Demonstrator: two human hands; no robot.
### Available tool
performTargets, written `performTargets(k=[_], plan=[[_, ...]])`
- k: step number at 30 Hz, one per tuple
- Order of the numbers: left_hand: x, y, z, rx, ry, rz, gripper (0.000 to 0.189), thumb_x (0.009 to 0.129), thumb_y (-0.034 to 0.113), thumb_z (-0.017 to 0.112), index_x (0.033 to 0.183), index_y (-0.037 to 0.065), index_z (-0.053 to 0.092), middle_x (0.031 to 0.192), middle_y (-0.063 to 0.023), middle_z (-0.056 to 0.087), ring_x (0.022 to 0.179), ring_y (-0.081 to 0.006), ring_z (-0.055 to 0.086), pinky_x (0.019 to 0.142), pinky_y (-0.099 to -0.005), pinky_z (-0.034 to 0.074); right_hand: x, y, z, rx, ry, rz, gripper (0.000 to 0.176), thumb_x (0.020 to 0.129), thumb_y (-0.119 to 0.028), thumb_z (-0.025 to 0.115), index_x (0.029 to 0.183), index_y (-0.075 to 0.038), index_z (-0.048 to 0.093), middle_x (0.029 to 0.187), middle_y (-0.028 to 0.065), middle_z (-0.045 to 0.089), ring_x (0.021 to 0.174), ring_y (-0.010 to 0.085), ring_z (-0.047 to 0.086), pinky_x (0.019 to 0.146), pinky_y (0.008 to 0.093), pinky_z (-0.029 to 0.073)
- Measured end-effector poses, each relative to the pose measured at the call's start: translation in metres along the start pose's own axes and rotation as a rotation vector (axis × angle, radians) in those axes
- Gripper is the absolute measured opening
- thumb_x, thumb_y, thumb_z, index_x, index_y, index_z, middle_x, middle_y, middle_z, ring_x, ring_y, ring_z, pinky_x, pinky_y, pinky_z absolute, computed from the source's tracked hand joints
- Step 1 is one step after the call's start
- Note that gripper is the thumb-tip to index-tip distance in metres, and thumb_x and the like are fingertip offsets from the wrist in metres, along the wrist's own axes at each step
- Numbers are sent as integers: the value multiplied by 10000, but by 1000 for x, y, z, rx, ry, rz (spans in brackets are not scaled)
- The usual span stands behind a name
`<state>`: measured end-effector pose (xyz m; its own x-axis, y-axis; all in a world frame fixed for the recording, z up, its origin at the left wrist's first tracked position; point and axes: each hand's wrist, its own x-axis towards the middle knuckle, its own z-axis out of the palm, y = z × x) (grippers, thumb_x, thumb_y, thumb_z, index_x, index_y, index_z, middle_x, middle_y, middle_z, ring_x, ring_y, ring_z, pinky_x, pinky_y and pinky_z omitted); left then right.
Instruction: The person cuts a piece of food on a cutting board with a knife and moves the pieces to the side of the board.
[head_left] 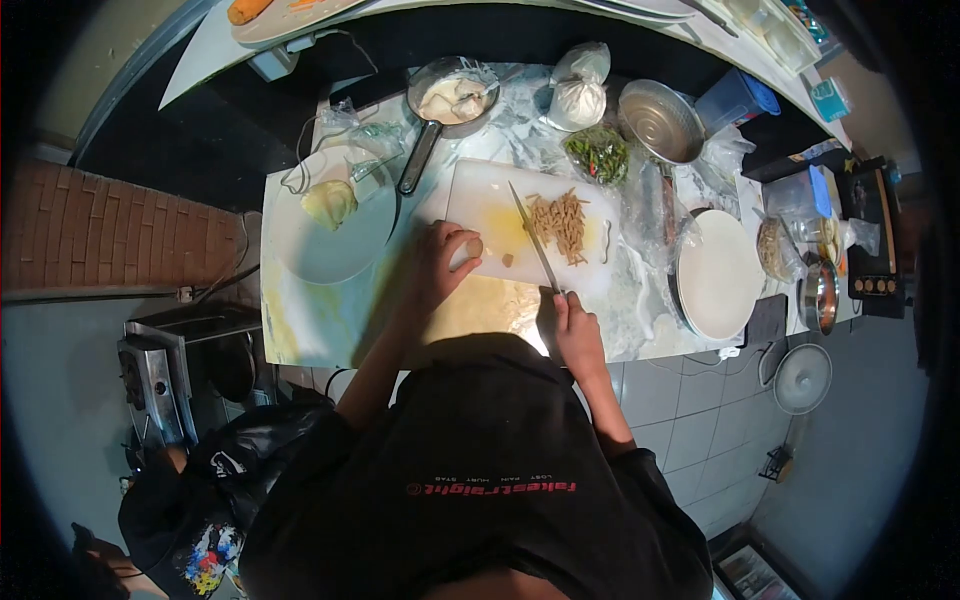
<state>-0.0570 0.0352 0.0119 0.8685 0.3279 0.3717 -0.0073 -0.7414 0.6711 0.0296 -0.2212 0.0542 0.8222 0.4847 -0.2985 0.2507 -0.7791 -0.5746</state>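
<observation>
A white cutting board lies on the marble-patterned table. At its left edge my left hand is closed around a pale, round-ended piece of food. My right hand grips the handle of a knife at the board's near edge, its blade slanting up and left across the board. Right of the blade sits a pile of thin brown strips. A small brown piece lies between my left hand and the blade.
A pan of white batter stands behind the board, its handle toward me. Cabbage is on a round plate at left. Bagged green chilies, a metal bowl and a white plate are rightward. Another person is lower left.
</observation>
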Motion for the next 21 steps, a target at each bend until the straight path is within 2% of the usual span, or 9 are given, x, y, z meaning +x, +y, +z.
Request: performTargets(k=[3,5,6,8,15,18,20,21], plan=[[3,0,3,-7,-30,-39,394,777,97,790,1132,76,621,1092,-101,572,1042,-307,556,916,-393,434,0,1,-2,53,-36,-10,402,1057,-346,423,1114,26,564,727,349,614,758,554,606,640,611,473],[5,-3,9,73,94,28,415,776,104,788,1152,81,615,1101,-95,572,1057,-304,541,933,-402,418,-2,2,-2,89,-57,-6,406,1058,-347,422,1114,29,565,730,350,614,765,551,607,644,610,468],[7,-2,11,73,93,28,415,776,104,788,1152,81,615,1101,-95,572,1057,-304,541,933,-402,418,-4,2,-3,105,-72,7,412,1058,-352,421,1109,30,568,742,351,616,778,550,608,655,610,467],[10,0,13,219,90,-61,472,761,111,794,1191,79,603,1128,-93,563,1078,-300,518,950,-418,401,-7,1,-3,125,-88,22,418,1058,-356,420,1105,31,570,753,351,619,791,548,609,666,610,466],[19,29,15,203,128,-47,599,747,162,805,1287,74,561,1195,-102,538,1138,-320,483,991,-429,378,-11,4,-1,84,-72,5,440,1059,-375,413,1089,27,590,784,349,630,821,546,610,694,590,478],[15,37,17,123,86,-24,487,772,191,788,1216,92,612,1215,-103,537,1176,-321,475,1018,-441,361,-9,7,-1,109,-28,42,432,1060,-373,414,1062,21,592,785,342,633,821,544,611,690,583,477],[12,45,15,178,-106,53,310,803,203,761,1086,117,668,1231,-84,541,1206,-303,470,1027,-451,353,-10,10,-2,138,-1,48,428,1061,-374,415,1045,17,590,785,338,635,821,543,611,688,581,475],[11,44,17,176,-108,54,310,803,203,761,1086,117,668,1231,-84,541,1206,-303,470,1027,-451,353,-11,9,-5,153,-16,44,427,1060,-375,418,1047,15,591,783,335,636,819,543,610,683,581,472]])
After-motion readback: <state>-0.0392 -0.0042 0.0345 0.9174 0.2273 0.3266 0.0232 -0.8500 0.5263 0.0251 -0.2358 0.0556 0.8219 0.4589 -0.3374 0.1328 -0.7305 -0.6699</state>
